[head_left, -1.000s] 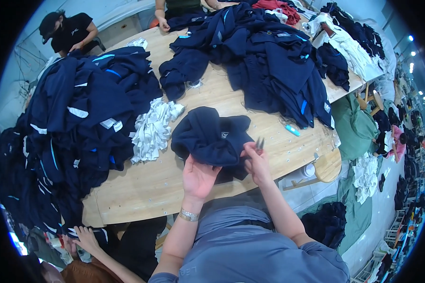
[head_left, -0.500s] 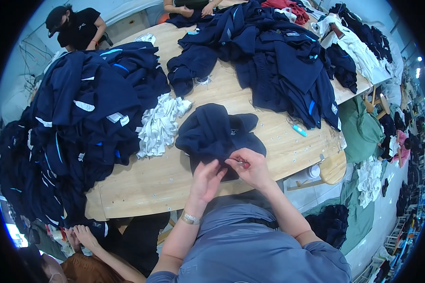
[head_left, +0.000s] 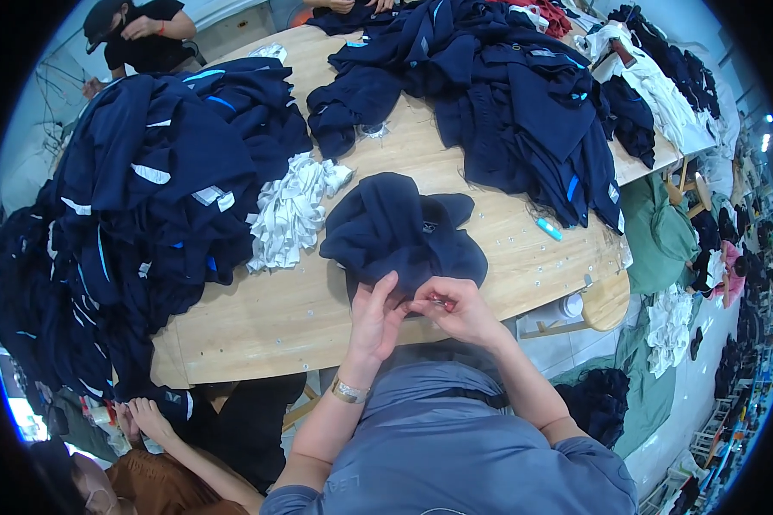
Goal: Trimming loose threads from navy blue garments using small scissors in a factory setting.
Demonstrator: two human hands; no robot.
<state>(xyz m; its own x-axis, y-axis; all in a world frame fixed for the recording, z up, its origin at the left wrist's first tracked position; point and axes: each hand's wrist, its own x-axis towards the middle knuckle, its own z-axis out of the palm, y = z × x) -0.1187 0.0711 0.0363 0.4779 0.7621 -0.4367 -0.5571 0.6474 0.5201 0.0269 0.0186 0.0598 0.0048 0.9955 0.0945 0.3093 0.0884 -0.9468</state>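
A crumpled navy garment [head_left: 404, 232] lies on the wooden table [head_left: 266, 318] right in front of me. My left hand [head_left: 376, 322] pinches the garment's near edge, fingers fairly straight. My right hand [head_left: 457, 309] meets it fingertip to fingertip at the same edge. It is closed on a small metal snipping tool [head_left: 439, 301], which is mostly hidden in the fingers. A metal watch sits on my left wrist.
A tall pile of navy garments [head_left: 146, 197] fills the table's left side, with a heap of white fabric pieces [head_left: 292, 210] beside it. More navy clothes [head_left: 507, 94] cover the far end. A blue pen [head_left: 550, 229] lies at the right. A person's hand [head_left: 146, 416] works at lower left.
My hands have drawn back from the top of the garment and come together at its near edge. The right hand's tool now points into the fabric between my fingertips.
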